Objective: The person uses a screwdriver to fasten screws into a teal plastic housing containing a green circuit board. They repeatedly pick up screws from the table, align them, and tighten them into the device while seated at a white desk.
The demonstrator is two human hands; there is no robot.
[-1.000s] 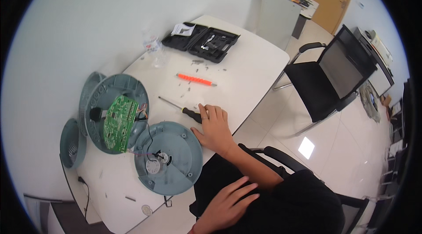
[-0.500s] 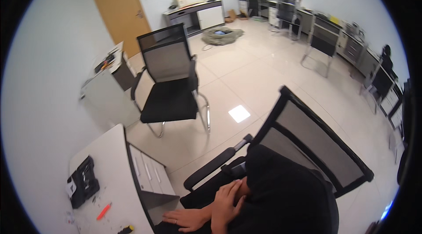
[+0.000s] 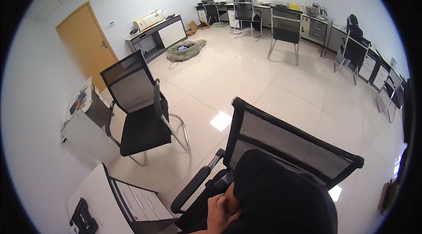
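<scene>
My left hand (image 3: 218, 213) shows at the lower edge, its fingers curled round the bare skin of my right forearm (image 3: 231, 199), just below a black sleeve (image 3: 281, 194). My right hand is out of the picture. Close beyond the arm stands a black mesh chair (image 3: 290, 146), with its padded armrest (image 3: 192, 188) left of my left hand. A pale desk (image 3: 99, 192) lies further left, and on it is a black case (image 3: 82, 218) with small metal parts inside.
An empty mesh armchair (image 3: 145, 126) stands ahead on the left, near a side cabinet (image 3: 83, 130) with tools on top. A wooden door (image 3: 85, 43) and a grey-green sack (image 3: 187, 51) are farther back. Two people sit at desks along the far right wall.
The view has swung up and right, so the room appears lower and further left. My right hand, the red-orange tool and the yellow-black handle have left the picture. My left hand stays on the forearm.
</scene>
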